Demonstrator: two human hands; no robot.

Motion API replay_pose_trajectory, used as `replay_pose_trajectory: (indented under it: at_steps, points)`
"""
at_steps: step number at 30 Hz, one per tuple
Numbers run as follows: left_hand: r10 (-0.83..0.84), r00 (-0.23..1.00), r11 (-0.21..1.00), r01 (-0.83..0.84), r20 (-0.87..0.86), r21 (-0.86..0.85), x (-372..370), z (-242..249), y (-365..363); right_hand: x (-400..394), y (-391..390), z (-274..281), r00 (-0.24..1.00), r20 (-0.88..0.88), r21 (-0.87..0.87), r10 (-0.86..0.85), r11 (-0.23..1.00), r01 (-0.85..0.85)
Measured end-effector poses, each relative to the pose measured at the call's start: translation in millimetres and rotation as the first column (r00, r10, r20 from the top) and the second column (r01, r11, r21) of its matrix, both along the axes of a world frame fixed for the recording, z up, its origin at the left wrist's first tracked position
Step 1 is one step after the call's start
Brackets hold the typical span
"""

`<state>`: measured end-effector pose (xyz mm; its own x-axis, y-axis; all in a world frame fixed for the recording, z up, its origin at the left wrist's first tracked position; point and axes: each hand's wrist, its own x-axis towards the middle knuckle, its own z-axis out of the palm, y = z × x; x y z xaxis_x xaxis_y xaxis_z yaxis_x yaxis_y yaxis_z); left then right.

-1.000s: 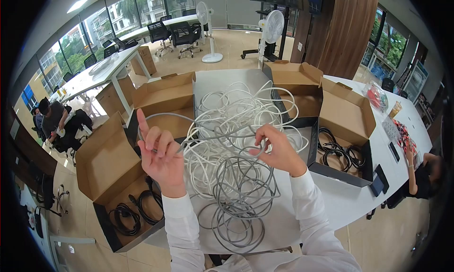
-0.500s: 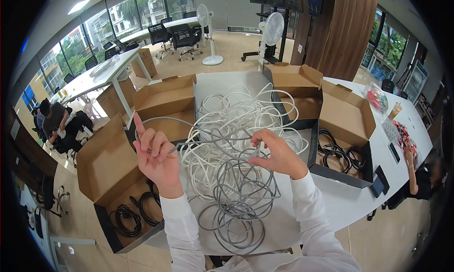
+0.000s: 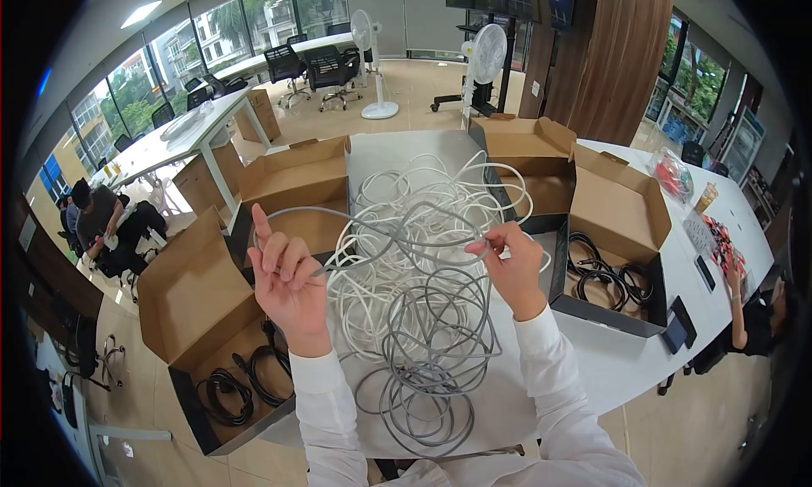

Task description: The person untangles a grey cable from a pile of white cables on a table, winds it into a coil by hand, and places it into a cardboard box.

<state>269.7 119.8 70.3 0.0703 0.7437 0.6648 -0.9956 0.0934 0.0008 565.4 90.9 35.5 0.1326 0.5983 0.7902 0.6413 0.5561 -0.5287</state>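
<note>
A tangled grey cable (image 3: 436, 335) lies in loose loops on the near half of the white table. Part of it is raised and stretched between my two hands. My left hand (image 3: 290, 284) has the cable running through its curled fingers, with the index finger pointing up. My right hand (image 3: 512, 263) pinches the grey cable between thumb and fingertips, to the right of the pile. Beneath and behind the raised strands spreads a heap of white cable (image 3: 440, 170), also tangled.
Open cardboard boxes flank the cables: a near left box (image 3: 190, 318) and a near right box (image 3: 622, 208) hold coiled black cables. Behind them stand a far left box (image 3: 296, 167) and a far right box (image 3: 529, 140). At the right, a person sits beside a phone (image 3: 705, 273).
My right hand has moved right and closed on the grey cable, pulling the raised strands straighter. My left hand stays nearly in place.
</note>
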Motion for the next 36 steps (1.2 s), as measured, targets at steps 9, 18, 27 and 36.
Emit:
replay_pose_trajectory:
  at_steps: [9, 18, 27, 36]
  points:
    - [-0.098, 0.995, 0.995, 0.098, 0.03, 0.006, 1, -3, 1, -1, -2, 4, 0.939, 0.165, 0.07, -0.303, 0.953, 0.295]
    - [-0.174, 0.982, 0.984, 0.175, 0.078, -0.01, 3, -3, 0, 2, 4, 6, 0.987, -0.117, 0.003, -0.112, 0.994, 0.113]
    - [-0.225, 0.96, 0.973, 0.23, 0.168, -0.012, -4, -6, 3, 13, -11, 21, 0.75, -0.355, -0.179, 0.558, 0.747, -0.64]
    - [-0.266, 0.948, 0.962, 0.273, 0.174, -0.019, 0, -6, 4, 17, -16, 27, 0.737, -0.314, -0.24, 0.598, 0.701, -0.671]
